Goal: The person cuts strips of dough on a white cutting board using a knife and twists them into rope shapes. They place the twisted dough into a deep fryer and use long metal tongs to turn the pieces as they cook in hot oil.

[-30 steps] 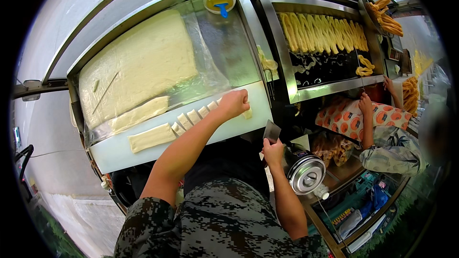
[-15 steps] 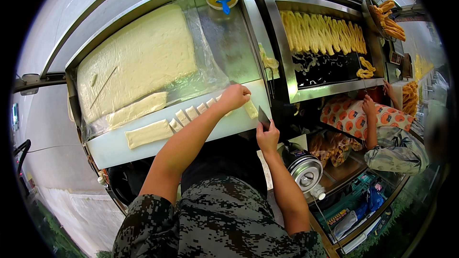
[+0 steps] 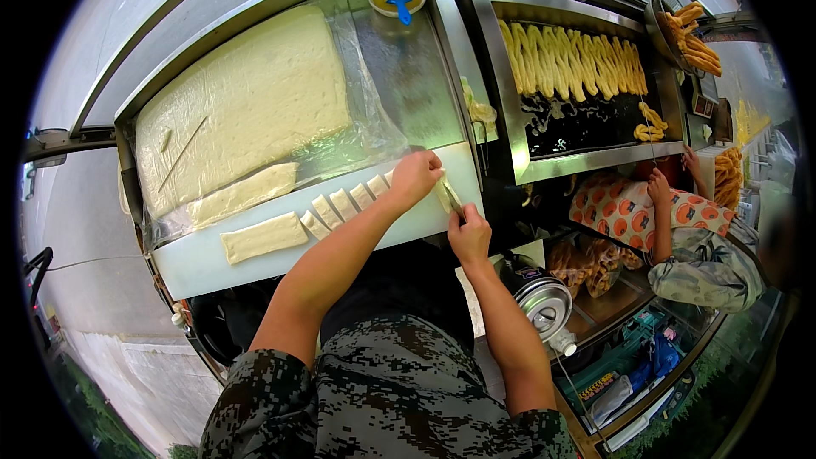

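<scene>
Dough strip (image 3: 444,189) under the left hand (image 3: 415,177), fingers curled down and pinning it to the white board (image 3: 204,268). Knife (image 3: 453,199) gripped tight in the right hand (image 3: 468,234), blade just beside those fingertips. Likely slip: blade skidding on soft dough, nicking fingers. Cut pieces (image 3: 344,204) crowded leftward, easily smeared.

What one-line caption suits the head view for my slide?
Left hand presses a dough strip on the white board while the right hand cuts it with a knife.
</scene>
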{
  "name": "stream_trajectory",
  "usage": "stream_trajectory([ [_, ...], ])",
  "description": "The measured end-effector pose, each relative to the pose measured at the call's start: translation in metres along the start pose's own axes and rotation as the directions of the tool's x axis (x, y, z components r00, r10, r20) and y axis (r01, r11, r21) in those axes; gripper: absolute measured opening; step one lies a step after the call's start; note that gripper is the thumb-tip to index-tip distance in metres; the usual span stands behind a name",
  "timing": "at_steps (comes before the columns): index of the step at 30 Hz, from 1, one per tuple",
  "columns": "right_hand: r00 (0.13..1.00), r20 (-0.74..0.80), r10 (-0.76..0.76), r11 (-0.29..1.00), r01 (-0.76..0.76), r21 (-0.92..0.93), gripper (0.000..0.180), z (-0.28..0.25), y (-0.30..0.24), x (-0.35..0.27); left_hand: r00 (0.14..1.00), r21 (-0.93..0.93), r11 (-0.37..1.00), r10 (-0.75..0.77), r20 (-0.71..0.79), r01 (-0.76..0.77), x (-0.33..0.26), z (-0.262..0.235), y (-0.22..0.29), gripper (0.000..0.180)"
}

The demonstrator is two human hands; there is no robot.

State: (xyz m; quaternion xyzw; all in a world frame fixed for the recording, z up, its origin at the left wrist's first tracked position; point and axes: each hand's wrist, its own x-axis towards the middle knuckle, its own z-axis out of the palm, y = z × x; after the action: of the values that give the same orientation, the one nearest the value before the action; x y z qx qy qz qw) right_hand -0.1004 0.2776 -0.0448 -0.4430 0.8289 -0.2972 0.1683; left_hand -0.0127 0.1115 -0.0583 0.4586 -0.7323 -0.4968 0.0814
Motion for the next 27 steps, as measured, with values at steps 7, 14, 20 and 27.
stream_trajectory([
  [7,0.959,0.219,0.178,0.949,-0.108,-0.295,0.01,-0.001,-0.028,0.024,0.999,-0.034,0.999,-0.007,-0.051,0.005,0.004,-0.001,-0.004,0.013],
  [14,0.956,0.229,0.182,0.942,-0.103,-0.319,0.01,0.006,-0.029,0.038,0.977,0.247,0.956,0.185,-0.102,-0.156,0.012,-0.006,-0.008,0.011],
  [20,0.957,-0.19,0.219,0.957,-0.173,0.232,0.01,-0.011,0.034,-0.073,0.981,0.16,0.982,0.129,-0.145,-0.105,-0.024,-0.058,-0.025,0.018],
  [27,0.956,-0.105,0.274,0.923,-0.231,0.306,0.01,-0.007,0.014,-0.093,0.987,0.504,0.849,0.151,0.053,-0.157,-0.058,-0.084,-0.059,0.017],
])
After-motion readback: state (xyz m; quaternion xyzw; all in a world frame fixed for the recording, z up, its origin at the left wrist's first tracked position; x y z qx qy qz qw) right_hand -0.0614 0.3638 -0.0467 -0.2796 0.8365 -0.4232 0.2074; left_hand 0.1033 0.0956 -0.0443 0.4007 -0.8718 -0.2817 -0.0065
